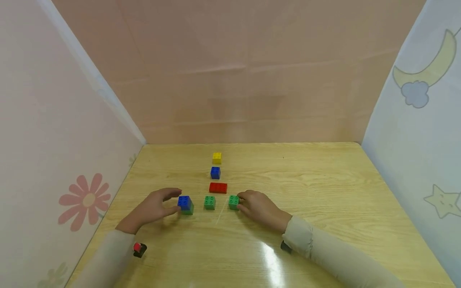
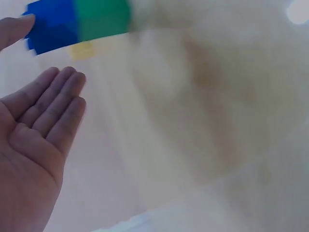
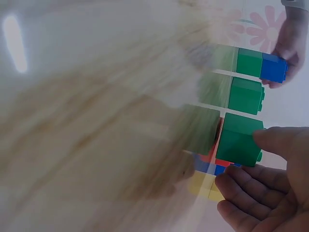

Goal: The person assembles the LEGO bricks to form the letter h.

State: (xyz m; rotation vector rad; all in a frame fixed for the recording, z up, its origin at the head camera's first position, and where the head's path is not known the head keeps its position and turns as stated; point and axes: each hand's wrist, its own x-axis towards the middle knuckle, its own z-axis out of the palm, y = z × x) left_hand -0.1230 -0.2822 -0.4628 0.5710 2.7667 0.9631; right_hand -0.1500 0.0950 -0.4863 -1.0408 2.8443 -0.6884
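On the left of the row, a blue brick [image 1: 185,202] sits on a green brick [image 1: 187,210] as a two-brick stack. My left hand [image 1: 155,208] is spread around the stack's left side. In the left wrist view its thumb overlaps the blue brick [image 2: 53,26], while the other fingers stand apart from it. My right hand [image 1: 261,210] pinches another green brick [image 3: 240,140] between thumb and fingers, at the right of the row. A single green brick [image 1: 209,202] stands between the hands, studs up.
Behind the middle green brick lie a red brick [image 1: 218,187], a blue brick [image 1: 215,173] and a yellow brick [image 1: 217,158], in a line going back. Small dark objects [image 1: 139,250] show by each forearm. Printed walls flank the wooden table [image 1: 306,180].
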